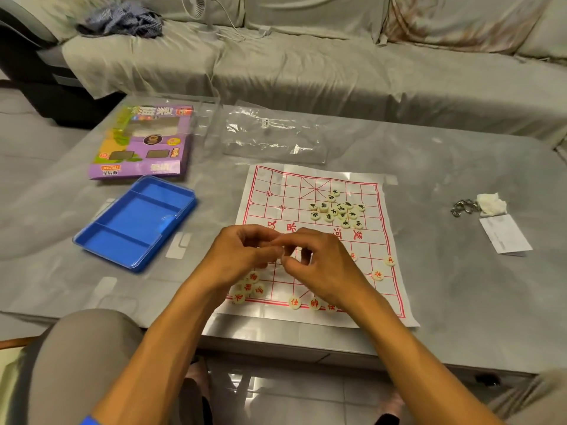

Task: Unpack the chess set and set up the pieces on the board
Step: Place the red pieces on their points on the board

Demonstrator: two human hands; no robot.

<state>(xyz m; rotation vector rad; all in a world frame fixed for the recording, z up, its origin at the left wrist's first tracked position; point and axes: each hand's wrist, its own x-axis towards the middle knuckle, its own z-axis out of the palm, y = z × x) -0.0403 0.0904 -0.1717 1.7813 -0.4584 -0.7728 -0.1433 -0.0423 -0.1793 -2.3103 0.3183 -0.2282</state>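
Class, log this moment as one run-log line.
hands: together above board | red pieces: partly placed | black pieces: heaped | tray: emptied

blue tray [135, 228], red-grid wht board [319, 240]

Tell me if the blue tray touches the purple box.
Apart: the head view shows a strip of bare table between the blue tray and the purple box.

My forearms reach forward and converge. My left hand [242, 256] and right hand [319, 265] meet fingertip to fingertip, fingers curled; whether they pinch anything is unclear.
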